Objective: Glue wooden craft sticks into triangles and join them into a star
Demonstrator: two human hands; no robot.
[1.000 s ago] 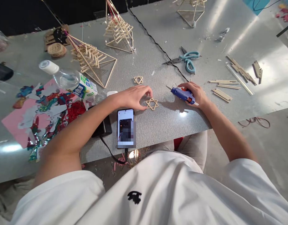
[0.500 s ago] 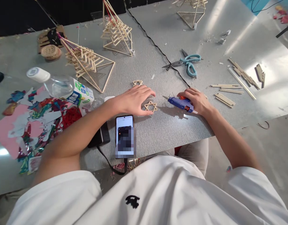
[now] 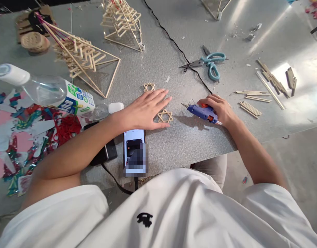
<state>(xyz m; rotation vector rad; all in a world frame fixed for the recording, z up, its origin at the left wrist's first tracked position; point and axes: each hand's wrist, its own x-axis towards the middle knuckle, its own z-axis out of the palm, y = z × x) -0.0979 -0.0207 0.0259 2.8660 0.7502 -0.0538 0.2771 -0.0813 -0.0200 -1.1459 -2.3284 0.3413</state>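
Observation:
With fingers spread, my left hand (image 3: 146, 109) hovers at or rests on the table beside a six-pointed star of small wooden sticks (image 3: 165, 116); whether it touches the star I cannot tell. A second stick star (image 3: 149, 87) lies just beyond that hand. My right hand (image 3: 217, 108) is wrapped round a blue hot glue gun (image 3: 203, 113), its nozzle pointing left toward the stars. Beneath my left wrist, a phone (image 3: 134, 151) lies face up, its top edge covered by the hand.
Stick pyramids (image 3: 86, 62) stand at the back left. A clear plastic bottle (image 3: 47, 91) lies among colourful scraps (image 3: 42, 137). Blue-handled scissors (image 3: 212, 63) lie by a black cord (image 3: 171, 39). Loose sticks (image 3: 251, 108) are at the right, a power bank (image 3: 106, 151) near the phone.
My left hand has gone from a curved pose around the star to flatter, spread fingers. The right hand keeps its hold on the glue gun. The whole view has shifted slightly.

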